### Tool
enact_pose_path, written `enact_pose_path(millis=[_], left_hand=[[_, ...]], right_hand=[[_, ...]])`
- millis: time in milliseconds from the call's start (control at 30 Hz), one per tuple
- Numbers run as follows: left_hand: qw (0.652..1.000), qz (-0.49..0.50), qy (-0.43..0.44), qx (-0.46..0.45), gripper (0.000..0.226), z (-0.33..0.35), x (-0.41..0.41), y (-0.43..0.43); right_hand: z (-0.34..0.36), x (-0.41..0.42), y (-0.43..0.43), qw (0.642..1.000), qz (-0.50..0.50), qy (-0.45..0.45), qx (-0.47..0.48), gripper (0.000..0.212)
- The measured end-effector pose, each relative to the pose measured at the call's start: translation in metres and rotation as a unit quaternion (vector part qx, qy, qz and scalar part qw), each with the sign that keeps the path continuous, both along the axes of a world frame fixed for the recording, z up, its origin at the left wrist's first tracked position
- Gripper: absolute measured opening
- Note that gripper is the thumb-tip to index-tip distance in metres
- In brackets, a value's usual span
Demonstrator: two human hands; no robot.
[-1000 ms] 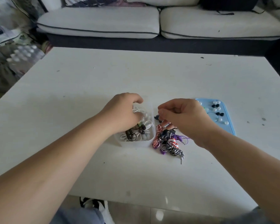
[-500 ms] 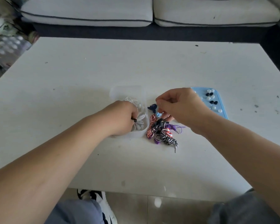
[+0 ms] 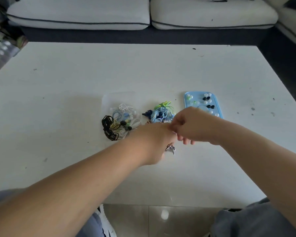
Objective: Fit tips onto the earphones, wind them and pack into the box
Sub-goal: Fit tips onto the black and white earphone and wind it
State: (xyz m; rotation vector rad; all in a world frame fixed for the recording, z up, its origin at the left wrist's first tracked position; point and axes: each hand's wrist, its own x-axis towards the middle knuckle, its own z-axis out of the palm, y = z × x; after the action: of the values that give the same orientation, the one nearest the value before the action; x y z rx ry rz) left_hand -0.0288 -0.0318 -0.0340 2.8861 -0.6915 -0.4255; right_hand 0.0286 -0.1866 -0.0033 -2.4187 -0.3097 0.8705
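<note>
— Where are our hands?

— They meet over the white table (image 3: 75, 100). Our left hand (image 3: 154, 142) shows only its back. Its fingers are hidden, so we cannot tell whether it grips anything. Our right hand (image 3: 190, 125) touches it from three o'clock, fingers curled, thumb and forefinger drawn together. We cannot tell whether anything sits between them.

— And the earphones?

— A striped cord (image 3: 170, 148) peeks out under our left hand at six o'clock. The loose pile (image 3: 161, 112), blue and green, lies at twelve o'clock from the hands. The clear box (image 3: 106, 100) sits at ten o'clock with wound earphones (image 3: 125, 117) inside and a black cord (image 3: 108, 127) at its near left edge.

— The tips?

— We see black and pale tips (image 3: 207, 98) on the blue tray (image 3: 217, 106) at two o'clock. Our right hand covers the tray's near corner.
</note>
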Motion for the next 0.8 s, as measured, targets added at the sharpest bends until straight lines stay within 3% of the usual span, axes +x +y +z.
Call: enact_pose_path(millis=[100,167,267,400,500,600,700,800], left_hand=[[0.998,-0.003,-0.031,0.059,0.034,-0.006,0.008,-0.002],[0.996,0.01,-0.037,0.077,0.029,-0.007,0.011,-0.003],[0.997,0.062,-0.047,-0.024,0.01,0.003,0.013,-0.006],[0.965,0.209,-0.016,-0.16,0.016,0.035,0.019,-0.005],[0.901,0.291,0.052,-0.316,0.016,0.051,0.024,-0.001],[0.79,0.335,0.129,-0.497,0.011,0.063,0.029,0.001],[0.692,0.332,0.2,-0.609,0.017,0.07,0.032,0.004],[0.663,0.306,0.233,-0.643,0.017,0.075,0.031,0.005]], right_hand=[[0.004,-0.001,-0.013,0.998,0.033,0.032,-0.042,0.025],[0.007,-0.001,-0.022,0.998,0.034,0.04,-0.044,0.025],[0.011,-0.003,-0.034,0.998,0.025,0.04,-0.033,0.025],[0.013,-0.001,-0.046,0.999,-0.033,0.016,0.012,0.019],[0.016,0.002,-0.05,0.996,-0.065,0.018,0.062,0.018],[0.02,0.002,-0.046,0.984,-0.064,0.07,0.152,0.04],[0.019,0.004,-0.036,0.964,-0.05,0.105,0.238,0.052],[0.016,0.004,-0.03,0.944,-0.03,0.128,0.304,0.044]])
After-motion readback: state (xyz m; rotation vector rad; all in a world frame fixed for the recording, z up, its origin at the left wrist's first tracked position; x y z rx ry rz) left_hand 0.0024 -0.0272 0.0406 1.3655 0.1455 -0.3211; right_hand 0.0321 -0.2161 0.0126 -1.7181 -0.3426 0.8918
